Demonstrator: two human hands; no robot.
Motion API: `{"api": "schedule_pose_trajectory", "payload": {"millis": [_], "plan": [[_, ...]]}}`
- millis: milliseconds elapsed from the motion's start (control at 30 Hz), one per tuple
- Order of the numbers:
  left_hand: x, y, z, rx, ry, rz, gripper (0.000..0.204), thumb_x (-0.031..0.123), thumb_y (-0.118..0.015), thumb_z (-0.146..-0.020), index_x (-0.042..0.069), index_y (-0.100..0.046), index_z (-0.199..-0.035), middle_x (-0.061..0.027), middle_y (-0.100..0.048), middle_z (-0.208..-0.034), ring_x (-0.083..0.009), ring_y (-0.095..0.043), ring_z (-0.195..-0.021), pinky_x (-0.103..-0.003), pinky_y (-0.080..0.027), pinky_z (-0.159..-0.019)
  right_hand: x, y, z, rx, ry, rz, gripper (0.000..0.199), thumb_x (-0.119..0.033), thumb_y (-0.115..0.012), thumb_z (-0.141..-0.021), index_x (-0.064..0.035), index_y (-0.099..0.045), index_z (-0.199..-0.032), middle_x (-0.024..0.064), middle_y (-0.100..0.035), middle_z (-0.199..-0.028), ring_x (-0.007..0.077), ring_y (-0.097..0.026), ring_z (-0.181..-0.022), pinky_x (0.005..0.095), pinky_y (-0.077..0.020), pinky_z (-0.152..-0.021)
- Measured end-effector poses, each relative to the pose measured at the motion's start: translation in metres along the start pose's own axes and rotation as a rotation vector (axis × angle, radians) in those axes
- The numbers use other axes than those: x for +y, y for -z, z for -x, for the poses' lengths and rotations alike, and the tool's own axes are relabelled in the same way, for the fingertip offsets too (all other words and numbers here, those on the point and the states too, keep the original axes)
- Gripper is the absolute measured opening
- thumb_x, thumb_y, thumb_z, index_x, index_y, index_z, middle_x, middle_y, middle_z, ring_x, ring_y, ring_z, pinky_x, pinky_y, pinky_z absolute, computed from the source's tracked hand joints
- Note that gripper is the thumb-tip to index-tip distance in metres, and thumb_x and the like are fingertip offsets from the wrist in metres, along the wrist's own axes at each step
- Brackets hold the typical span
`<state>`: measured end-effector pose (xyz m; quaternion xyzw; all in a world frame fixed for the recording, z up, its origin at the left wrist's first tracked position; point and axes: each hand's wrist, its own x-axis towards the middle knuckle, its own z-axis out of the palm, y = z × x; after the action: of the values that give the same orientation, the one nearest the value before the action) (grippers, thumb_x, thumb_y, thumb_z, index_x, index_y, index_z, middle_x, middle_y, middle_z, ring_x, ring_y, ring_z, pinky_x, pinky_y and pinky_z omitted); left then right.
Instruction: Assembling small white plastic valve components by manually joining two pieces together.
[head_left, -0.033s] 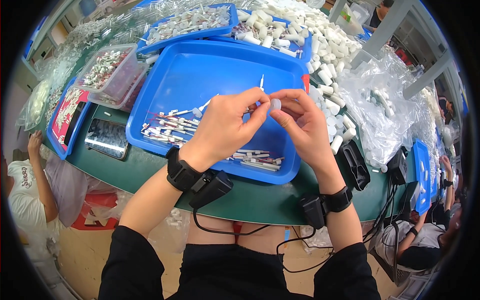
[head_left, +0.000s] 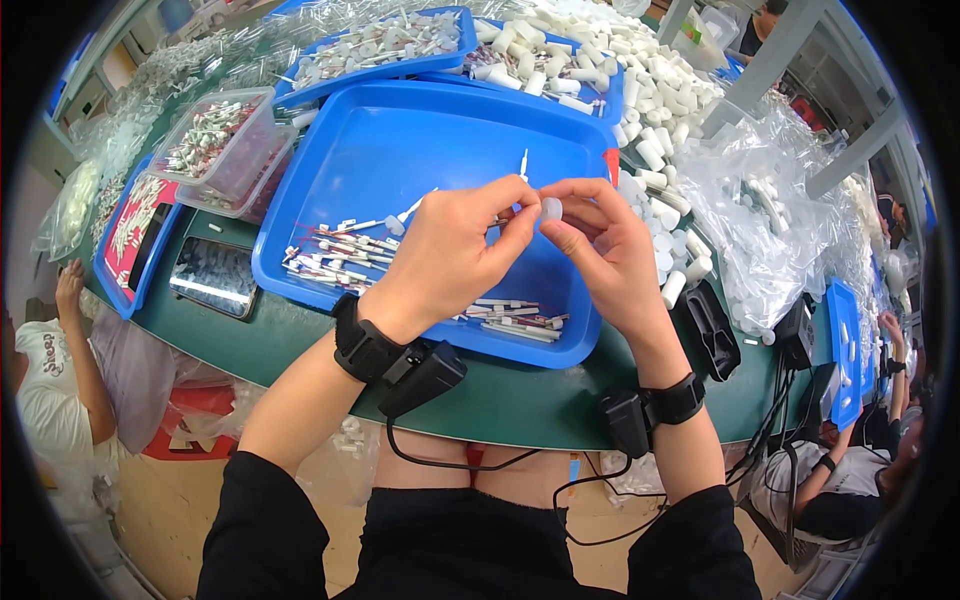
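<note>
My two hands meet over the large blue tray (head_left: 400, 120), fingertips nearly touching. My left hand (head_left: 450, 245) pinches a thin white stick (head_left: 525, 163), whose narrow tip points up past the fingers; its lower part is hidden. Between the thumb and fingers of my right hand (head_left: 615, 255) is a round translucent white disc (head_left: 551, 208), close against the left fingertips. Below the hands, thin white sticks with reddish wires (head_left: 340, 255) lie in the tray's left part. More white sticks (head_left: 520, 320) lie along its near side.
Behind stand a blue tray of discs and sticks (head_left: 464, 42) and a heap of white cylinders (head_left: 660, 85). To the left are a clear plastic box (head_left: 268, 100) and a phone (head_left: 213, 278). A black holder (head_left: 712, 330) and cables (head_left: 770, 415) lie right. People sit on both sides.
</note>
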<state>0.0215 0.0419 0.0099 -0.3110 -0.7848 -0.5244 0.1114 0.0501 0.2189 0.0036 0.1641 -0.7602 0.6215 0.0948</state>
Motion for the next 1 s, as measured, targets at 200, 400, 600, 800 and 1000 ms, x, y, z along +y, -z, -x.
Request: {"api": "schedule_pose_trajectory", "payload": {"millis": [200, 400, 600, 800, 1000], "plan": [[-0.001, 0.001, 0.0, -0.031, -0.051, -0.053, 0.005, 0.009, -0.06, -0.086, 0.005, -0.062, -0.088, -0.0145, -0.065, -0.073, -0.031, -0.062, -0.06, -0.033, -0.046, -0.051, 0.002, 0.001, 0.001, 0.026, 0.016, 0.046, 0.022, -0.009, -0.067, -0.087, -0.0022, -0.058, -0.106, 0.0078, -0.07, -0.101, 0.0164, -0.067, -0.095, 0.0281, -0.0498, -0.084], [-0.006, 0.0, 0.001, 0.0, -0.131, -0.085, 0.009, 0.009, -0.062, -0.087, 0.005, -0.065, -0.094, -0.0066, -0.067, -0.078, -0.0118, -0.054, -0.054, -0.025, -0.04, -0.048, 0.003, -0.001, 0.0, 0.043, 0.062, 0.082, 0.023, -0.011, -0.068, -0.086, -0.0028, -0.059, -0.106, 0.0077, -0.071, -0.099, 0.0182, -0.068, -0.097, 0.028, -0.0501, -0.082], [-0.009, 0.003, 0.001, -0.052, -0.144, -0.166, 0.006, 0.009, -0.061, -0.087, 0.005, -0.065, -0.091, -0.0064, -0.065, -0.075, -0.0173, -0.054, -0.055, -0.027, -0.041, -0.05, 0.0, 0.001, 0.001, 0.015, 0.082, 0.195, 0.024, -0.011, -0.069, -0.085, -0.0021, -0.059, -0.105, 0.008, -0.071, -0.099, 0.0205, -0.068, -0.096, 0.0287, -0.0511, -0.08], [-0.01, 0.0, 0.004, -0.109, -0.227, -0.121, 0.02, 0.002, -0.053, -0.09, -0.001, -0.059, -0.108, -0.0169, -0.065, -0.093, -0.032, -0.062, -0.077, -0.036, -0.05, -0.068, 0.011, 0.006, -0.004, 0.146, 0.257, 0.293, 0.025, -0.009, -0.075, -0.078, -0.0058, -0.067, -0.102, 0.0082, -0.068, -0.103, 0.0186, -0.064, -0.091, 0.0277, -0.0497, -0.078], [-0.013, 0.0, 0.003, -0.159, -0.277, -0.17, 0.035, -0.003, -0.051, -0.09, -0.001, -0.052, -0.125, -0.0208, -0.065, -0.103, -0.0358, -0.064, -0.092, -0.039, -0.051, -0.079, 0.005, 0.012, -0.007, 0.17, 0.271, 0.322, 0.025, -0.01, -0.077, -0.075, -0.0084, -0.071, -0.099, 0.0036, -0.064, -0.093, 0.0148, -0.057, -0.083, 0.0261, -0.0472, -0.072]]}}
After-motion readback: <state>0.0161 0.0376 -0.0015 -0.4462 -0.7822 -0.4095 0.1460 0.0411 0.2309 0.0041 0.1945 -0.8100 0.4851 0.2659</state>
